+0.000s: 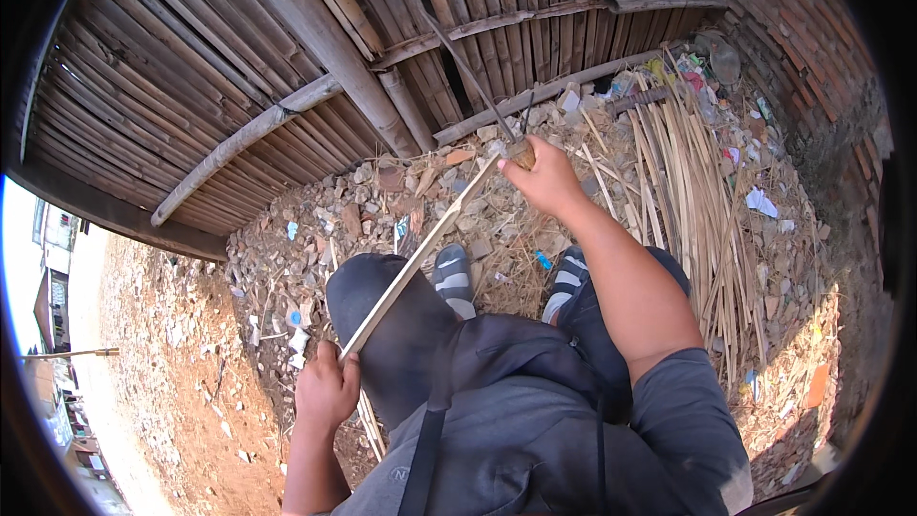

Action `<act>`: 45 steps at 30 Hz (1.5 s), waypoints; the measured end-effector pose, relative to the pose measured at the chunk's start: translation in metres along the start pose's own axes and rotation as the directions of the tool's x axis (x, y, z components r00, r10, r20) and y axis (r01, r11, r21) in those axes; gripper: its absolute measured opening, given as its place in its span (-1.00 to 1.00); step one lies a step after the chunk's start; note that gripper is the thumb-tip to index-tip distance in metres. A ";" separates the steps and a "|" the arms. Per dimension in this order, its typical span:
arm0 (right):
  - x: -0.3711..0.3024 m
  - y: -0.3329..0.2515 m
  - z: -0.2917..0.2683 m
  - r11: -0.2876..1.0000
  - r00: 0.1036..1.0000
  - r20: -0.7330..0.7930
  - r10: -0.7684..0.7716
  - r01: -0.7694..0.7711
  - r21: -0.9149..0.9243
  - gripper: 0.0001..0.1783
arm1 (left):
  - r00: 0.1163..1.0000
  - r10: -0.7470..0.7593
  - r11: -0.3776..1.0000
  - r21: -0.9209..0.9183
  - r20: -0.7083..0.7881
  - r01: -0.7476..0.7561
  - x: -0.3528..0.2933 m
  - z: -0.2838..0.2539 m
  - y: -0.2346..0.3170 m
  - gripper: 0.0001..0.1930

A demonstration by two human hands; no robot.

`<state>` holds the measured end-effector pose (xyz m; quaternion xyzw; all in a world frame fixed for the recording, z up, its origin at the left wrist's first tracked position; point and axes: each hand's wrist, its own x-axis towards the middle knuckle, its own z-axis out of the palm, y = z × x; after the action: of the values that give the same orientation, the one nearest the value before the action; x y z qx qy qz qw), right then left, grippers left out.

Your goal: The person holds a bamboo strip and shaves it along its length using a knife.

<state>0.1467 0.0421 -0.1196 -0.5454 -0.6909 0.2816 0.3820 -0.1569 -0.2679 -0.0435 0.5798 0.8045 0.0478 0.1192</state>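
Observation:
A pale bamboo strip (409,272) slants across my left thigh, from the lower left up toward the wall. My left hand (327,387) is closed around its near end. My right hand (546,177) grips the round, light-brown handle (521,151) of a long knife. Its narrow dark blade (468,69) points up and away toward the bamboo wall, seen nearly edge-on. The strip's far end reaches the thumb of my right hand; whether the thumb presses on it, I cannot tell.
A bundle of long split bamboo strips (702,201) lies to my right. Ahead rises a bamboo slat wall (220,86) with a thick post (334,57); a brick wall (812,48) stands at the right. Rubble and litter (368,205) cover the ground around my sandalled feet.

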 end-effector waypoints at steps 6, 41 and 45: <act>-0.032 -0.037 -0.009 0.977 0.932 0.326 -0.155 0.194 -0.088 -0.48 | 0.996 -0.011 0.977 -0.211 0.083 0.028 -0.006 0.006 -0.007 -0.73; -0.053 -0.035 0.027 0.766 0.793 0.467 -0.391 0.562 -0.313 -0.65 | 0.988 -0.003 0.978 -0.208 0.152 0.035 -0.003 0.022 -0.019 -0.65; -0.035 -0.029 0.023 0.846 0.894 0.431 -0.125 0.323 -0.424 -0.62 | 0.979 -0.022 0.953 -0.293 0.203 0.082 0.008 0.008 -0.009 -0.66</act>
<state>0.1158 0.0018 -0.1171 -0.4705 -0.8606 0.1538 0.1198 -0.1660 -0.2634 -0.0542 0.5355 0.7871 0.1085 0.2861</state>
